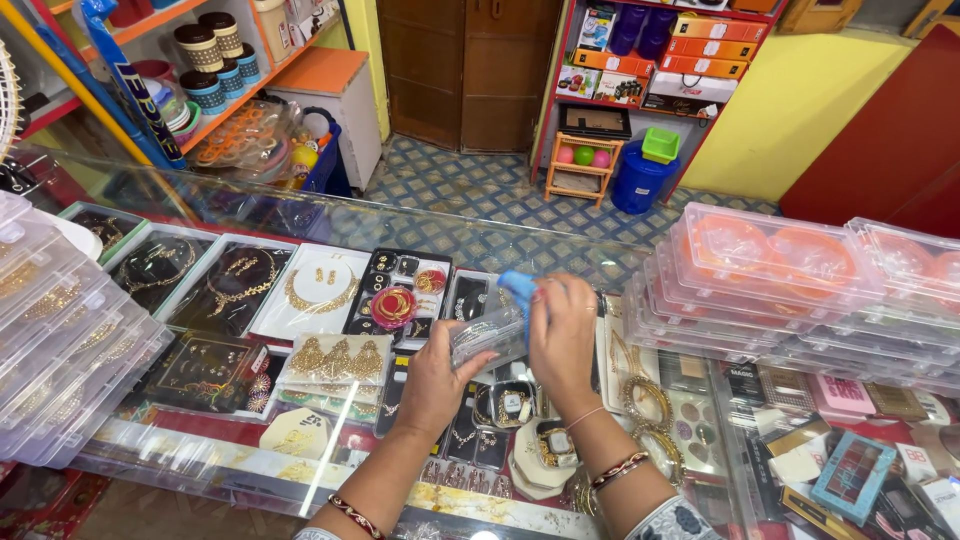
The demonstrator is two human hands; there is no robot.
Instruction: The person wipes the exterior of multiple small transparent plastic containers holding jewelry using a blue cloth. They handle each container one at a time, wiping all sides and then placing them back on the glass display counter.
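My left hand (436,380) grips a small clear plastic packet (487,335) from below, above a glass display counter (300,225). My right hand (565,335) closes over the packet's right end, fingers pinching its blue top (520,287). What lies inside the packet looks like thin silvery jewellery, though I cannot make it out for sure. Both wrists wear bangles. Under the glass beneath my hands lie trays of gold necklaces (320,292), earrings (338,360) and bangles (652,410).
Stacks of clear plastic boxes sit on the counter at left (60,350) and right (780,290). Beyond the counter are a tiled floor, a wooden door (465,70), red shelves of boxed goods (660,60) and a blue bin (640,180).
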